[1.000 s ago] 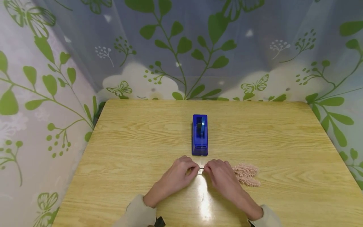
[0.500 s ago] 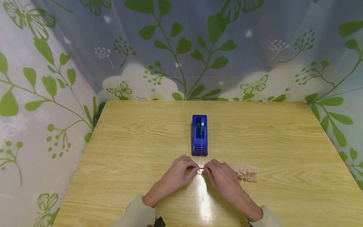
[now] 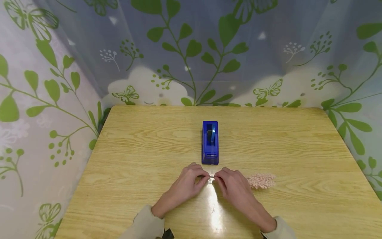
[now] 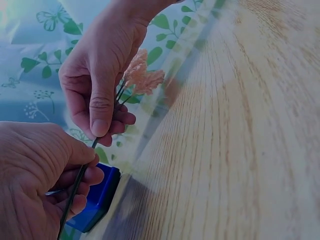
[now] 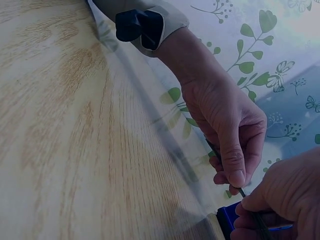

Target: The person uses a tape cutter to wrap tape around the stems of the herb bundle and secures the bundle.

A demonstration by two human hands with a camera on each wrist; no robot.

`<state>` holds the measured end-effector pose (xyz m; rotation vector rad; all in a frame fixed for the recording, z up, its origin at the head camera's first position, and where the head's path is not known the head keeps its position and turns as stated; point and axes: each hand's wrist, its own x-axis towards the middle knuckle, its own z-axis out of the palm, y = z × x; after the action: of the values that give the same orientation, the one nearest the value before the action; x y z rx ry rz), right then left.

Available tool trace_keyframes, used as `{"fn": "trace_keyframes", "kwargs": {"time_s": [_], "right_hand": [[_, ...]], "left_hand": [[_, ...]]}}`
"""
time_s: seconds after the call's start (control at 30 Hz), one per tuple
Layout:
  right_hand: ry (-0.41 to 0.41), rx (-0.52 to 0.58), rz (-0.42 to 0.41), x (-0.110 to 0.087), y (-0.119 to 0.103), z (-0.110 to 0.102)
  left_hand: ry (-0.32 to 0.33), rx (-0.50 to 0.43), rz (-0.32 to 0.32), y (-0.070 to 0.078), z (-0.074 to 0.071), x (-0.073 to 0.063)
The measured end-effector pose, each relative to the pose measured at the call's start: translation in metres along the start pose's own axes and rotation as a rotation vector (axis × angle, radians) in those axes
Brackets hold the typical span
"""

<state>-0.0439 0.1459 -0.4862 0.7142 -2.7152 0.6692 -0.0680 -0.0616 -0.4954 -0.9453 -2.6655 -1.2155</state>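
Note:
A bunch of dried-look flowers with fluffy pale pink heads (image 3: 262,181) lies sideways between my hands, heads to the right. Its thin dark stems (image 4: 76,187) run leftward through both hands. My left hand (image 3: 190,179) pinches the stems between thumb and curled fingers. Just to its right, my right hand (image 3: 234,186) pinches them closer to the heads, and a short bit of stem shows between the fingertips. More than one stem fans out beyond the right hand in the left wrist view.
Just beyond the hands stands a blue tape dispenser (image 3: 210,142) with a roll in it. The wooden table (image 3: 143,139) ends at a leaf-patterned curtain (image 3: 167,73) behind and at the sides.
The pink heads have turned and shifted from two spread clusters to one narrower bunch. Both hands have stayed almost in place, still pinching the stems.

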Motion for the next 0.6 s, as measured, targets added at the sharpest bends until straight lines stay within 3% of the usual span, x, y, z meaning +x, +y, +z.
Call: {"fn": "trace_keyframes", "kwargs": {"time_s": [0.6], "right_hand": [[0.013, 0.002, -0.014, 0.0032, 0.0022, 0.0004]], "left_hand": [[0.019, 0.001, -0.002, -0.0021, 0.0000, -0.0007]]}}
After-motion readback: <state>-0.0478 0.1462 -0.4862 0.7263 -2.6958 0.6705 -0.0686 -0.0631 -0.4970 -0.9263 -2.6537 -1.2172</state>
